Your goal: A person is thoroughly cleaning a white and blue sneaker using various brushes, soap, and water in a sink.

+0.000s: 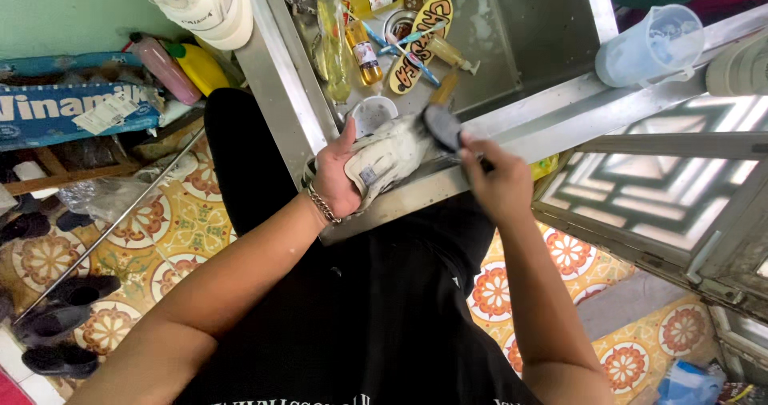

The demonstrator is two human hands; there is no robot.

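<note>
My left hand (336, 179), with a chain bracelet at the wrist, grips a dirty white shoe (390, 155) over the front rim of a steel sink (280, 93). My right hand (498, 183) holds a dark scrubbing brush (442, 125) whose head rests on the shoe's toe end. The brush is blurred. Both forearms reach forward over my black clothing.
In the sink lie a yellow flip-flop (420, 41), toothbrushes (408, 41), small bottles of yellow liquid (364, 53) and a small round cup (373, 113). A clear plastic jug (650, 45) stands on the ledge at right. Black shoes (60, 325) sit on the patterned tile floor at left.
</note>
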